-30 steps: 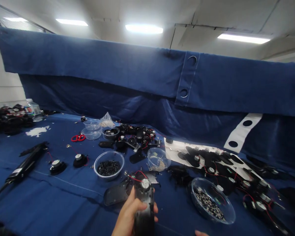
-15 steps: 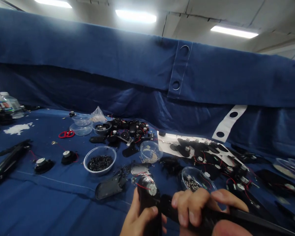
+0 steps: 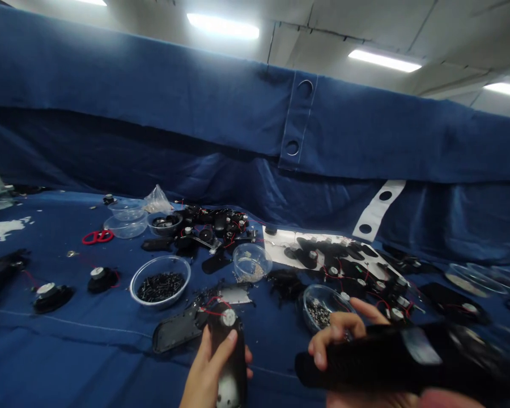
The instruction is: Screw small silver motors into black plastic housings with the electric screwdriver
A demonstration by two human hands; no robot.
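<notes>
My left hand (image 3: 215, 365) is closed around a black plastic housing (image 3: 233, 360). At its top end sits a round silver part (image 3: 228, 317) with thin red wires, perhaps a small speaker or motor. My right hand (image 3: 335, 337) grips a long black device (image 3: 382, 357) lying crosswise, with a shiny silver patch; its far right end is blurred, so its kind is unclear. The two held pieces are apart. Behind my left hand lies an empty dark grey casing half (image 3: 176, 328). Nearest to my right fingers stands a clear bowl of small metal bits (image 3: 318, 311).
A clear bowl (image 3: 135, 294) holds black screws. Red-handled scissors (image 3: 97, 237), stacked clear tubs (image 3: 125, 226) and a plastic bag (image 3: 157, 199) lie farther back. Black parts with red wires cover a white sheet (image 3: 280, 246). A blue cloth wall (image 3: 174, 136) rises behind.
My left hand and its housing have shifted left, away from the long device. My right hand has turned the device, so its silver patch now shows. The whole view has swung slightly right.
</notes>
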